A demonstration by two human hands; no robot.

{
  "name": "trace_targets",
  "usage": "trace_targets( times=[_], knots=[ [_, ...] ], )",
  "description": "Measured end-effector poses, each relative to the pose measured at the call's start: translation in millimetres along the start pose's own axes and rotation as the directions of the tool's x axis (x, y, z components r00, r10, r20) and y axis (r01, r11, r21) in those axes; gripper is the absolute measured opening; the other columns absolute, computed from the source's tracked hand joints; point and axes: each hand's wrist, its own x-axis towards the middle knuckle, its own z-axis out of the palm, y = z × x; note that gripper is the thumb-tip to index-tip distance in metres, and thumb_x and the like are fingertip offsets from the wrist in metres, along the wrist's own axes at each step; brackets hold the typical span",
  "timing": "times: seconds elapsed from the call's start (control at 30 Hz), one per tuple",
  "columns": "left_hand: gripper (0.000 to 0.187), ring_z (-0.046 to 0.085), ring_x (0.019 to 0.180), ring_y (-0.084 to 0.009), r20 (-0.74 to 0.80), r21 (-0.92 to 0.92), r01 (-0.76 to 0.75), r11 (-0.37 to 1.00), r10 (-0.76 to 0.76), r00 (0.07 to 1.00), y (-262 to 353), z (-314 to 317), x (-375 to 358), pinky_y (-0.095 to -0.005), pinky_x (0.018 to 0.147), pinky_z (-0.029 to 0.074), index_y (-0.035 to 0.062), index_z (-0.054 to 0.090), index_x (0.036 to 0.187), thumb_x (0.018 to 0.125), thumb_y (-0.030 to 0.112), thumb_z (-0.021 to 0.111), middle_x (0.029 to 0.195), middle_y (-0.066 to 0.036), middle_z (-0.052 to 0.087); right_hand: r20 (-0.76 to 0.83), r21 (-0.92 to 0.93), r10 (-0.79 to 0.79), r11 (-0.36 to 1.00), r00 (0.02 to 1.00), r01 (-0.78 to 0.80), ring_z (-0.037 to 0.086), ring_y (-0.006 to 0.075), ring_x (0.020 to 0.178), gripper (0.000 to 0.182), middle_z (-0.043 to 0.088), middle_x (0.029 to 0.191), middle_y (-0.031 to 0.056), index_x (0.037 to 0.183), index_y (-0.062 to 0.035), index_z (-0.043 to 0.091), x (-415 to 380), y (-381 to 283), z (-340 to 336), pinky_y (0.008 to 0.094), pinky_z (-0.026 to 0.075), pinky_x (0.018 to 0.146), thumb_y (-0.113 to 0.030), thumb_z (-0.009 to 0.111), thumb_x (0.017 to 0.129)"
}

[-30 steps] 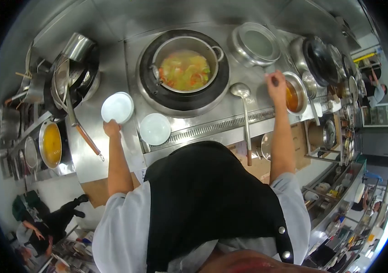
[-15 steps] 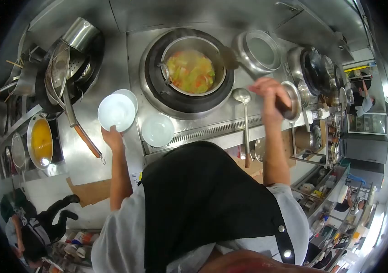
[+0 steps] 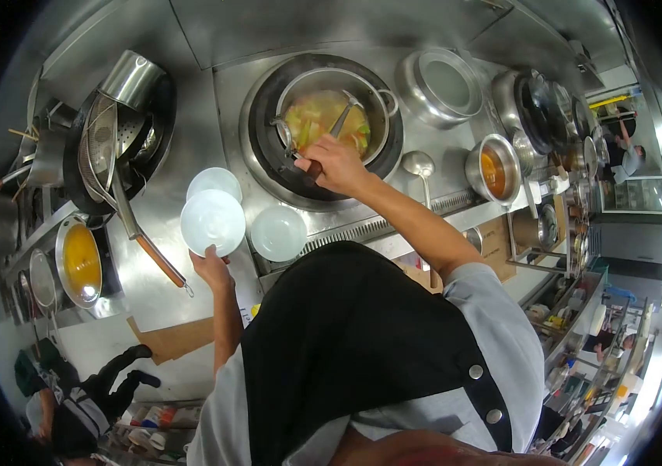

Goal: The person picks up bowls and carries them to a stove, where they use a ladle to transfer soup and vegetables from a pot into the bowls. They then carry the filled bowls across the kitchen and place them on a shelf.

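Observation:
My left hand [image 3: 216, 270] grips the near rim of a white bowl [image 3: 213, 224] tilted over the steel counter. Behind it is a second white bowl [image 3: 214, 181], partly covered, and to its right a third bowl [image 3: 279, 234] rests near the counter's edge. My right hand [image 3: 336, 165] is closed around a long-handled wok spatula [image 3: 340, 120] above the near side of the pot. The spatula's head is in the steaming vegetable stew [image 3: 309, 116], partly hidden. The two-handled pot [image 3: 378, 130] sits on a black burner ring [image 3: 255, 155].
A ladle [image 3: 419, 165] and a steel bowl of orange-brown sauce [image 3: 493, 172] lie right of the burner. Stacked steel pans [image 3: 446, 84] stand behind. To the left are a wok with strainers [image 3: 99, 144] and a pan of yellow liquid [image 3: 78, 262]. Other people [image 3: 74, 404] are in the kitchen.
My right hand has swung left from beside the sauce bowl to over the pot, bringing the spatula into the stew. My left hand still holds its bowl, now more apart from the one behind.

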Motion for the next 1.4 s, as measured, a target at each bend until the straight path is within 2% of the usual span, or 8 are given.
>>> trace_targets(
  times=[0.17, 0.4, 0.5, 0.67, 0.73, 1.03, 1.17, 1.4],
  knots=[
    [0.058, 0.067, 0.086, -0.0239, 0.034, 0.061, 0.003, 0.998, -0.005, 0.999, -1, -3, -9, -0.0320, 0.056, 0.053, -0.0022, 0.049, 0.146, 0.091, 0.010, 0.059, 0.120, -0.018, 0.067, 0.009, -0.057, 0.027, 0.998, 1.000, -0.026, 0.066, 0.0342, 0.088, 0.017, 0.066, 0.088, 0.0119, 0.087, -0.0085, 0.069, 20, 17, 19, 0.0459, 0.053, 0.075, -0.024, 0.076, 0.093],
    [0.056, 0.062, 0.081, -0.0189, 0.077, 0.018, 0.031, 0.999, -0.032, 0.997, 5, -2, -13, -0.0304, 0.059, 0.051, -0.0002, 0.051, 0.144, 0.090, 0.013, 0.060, 0.115, -0.014, 0.066, 0.102, 0.056, 0.180, 0.981, 0.978, -0.186, 0.068, 0.0343, 0.090, 0.016, 0.071, 0.094, 0.0150, 0.094, -0.0064, 0.073, 46, 43, 13, 0.0464, 0.054, 0.078, -0.018, 0.077, 0.085],
    [0.055, 0.061, 0.080, -0.0180, 0.069, 0.020, 0.031, 0.999, -0.032, 0.997, 6, -3, -15, -0.0304, 0.059, 0.050, 0.0001, 0.052, 0.143, 0.090, 0.013, 0.060, 0.113, -0.013, 0.066, -0.044, 0.073, 0.262, 0.963, 0.964, -0.258, 0.070, 0.0274, 0.084, 0.021, 0.073, 0.096, 0.0130, 0.097, -0.0048, 0.072, 54, 81, 16, 0.0423, 0.054, 0.075, -0.024, 0.077, 0.089],
    [0.055, 0.062, 0.082, -0.0191, 0.052, 0.053, 0.041, 0.998, -0.043, 0.998, 13, -1, -18, -0.0305, 0.059, 0.050, 0.0002, 0.052, 0.144, 0.090, 0.013, 0.060, 0.114, -0.013, 0.067, -0.077, 0.218, 0.602, 0.788, 0.795, -0.576, 0.067, 0.0167, 0.075, 0.034, 0.069, 0.088, 0.0059, 0.093, -0.0008, 0.067, 87, 115, -53, 0.0372, 0.057, 0.070, -0.033, 0.072, 0.101],
    [0.055, 0.062, 0.082, -0.0198, 0.051, 0.041, 0.044, 0.998, -0.047, 0.998, 10, 0, -17, -0.0306, 0.059, 0.050, 0.0003, 0.051, 0.144, 0.091, 0.013, 0.060, 0.115, -0.014, 0.067, -0.104, 0.460, 0.733, 0.635, 0.672, -0.621, 0.068, 0.0183, 0.078, 0.035, 0.067, 0.087, 0.0075, 0.096, 0.0003, 0.065, 86, 145, -70, 0.0360, 0.061, 0.067, -0.033, 0.071, 0.101],
    [0.055, 0.064, 0.088, -0.0208, 0.102, 0.076, 0.046, 0.996, -0.054, 0.993, 18, 14, -24, -0.0319, 0.062, 0.052, 0.0005, 0.051, 0.145, 0.092, 0.013, 0.060, 0.120, -0.014, 0.067, -0.149, 0.897, 0.893, 0.302, 0.424, -0.322, 0.068, 0.0232, 0.077, 0.039, 0.054, 0.079, 0.0056, 0.088, -0.0051, 0.056, 61, 205, -108, 0.0444, 0.068, 0.060, -0.039, 0.070, 0.102],
    [0.044, 0.061, 0.067, -0.0147, 0.063, 0.056, -0.006, 0.998, 0.003, 0.998, 28, 30, -30, -0.0269, 0.052, 0.049, -0.0010, 0.054, 0.137, 0.093, 0.002, 0.057, 0.103, -0.012, 0.068, -0.102, 0.948, 0.907, 0.214, 0.408, -0.237, 0.067, 0.0249, 0.078, 0.041, 0.053, 0.078, 0.0055, 0.087, -0.0075, 0.055, 50, 221, -115, 0.0493, 0.068, 0.062, -0.042, 0.069, 0.103],
    [0.043, 0.057, 0.060, -0.0127, 0.113, 0.046, 0.003, 0.999, -0.008, 0.994, 32, 43, -33, -0.0275, 0.049, 0.046, -0.0004, 0.055, 0.136, 0.093, 0.003, 0.058, 0.097, -0.010, 0.067, -0.048, 0.980, 0.922, 0.117, 0.383, -0.159, 0.065, 0.0295, 0.080, 0.041, 0.051, 0.076, 0.0052, 0.085, -0.0104, 0.053, 38, 246, -111, 0.0667, 0.062, 0.080, -0.043, 0.067, 0.104]
  ],
)
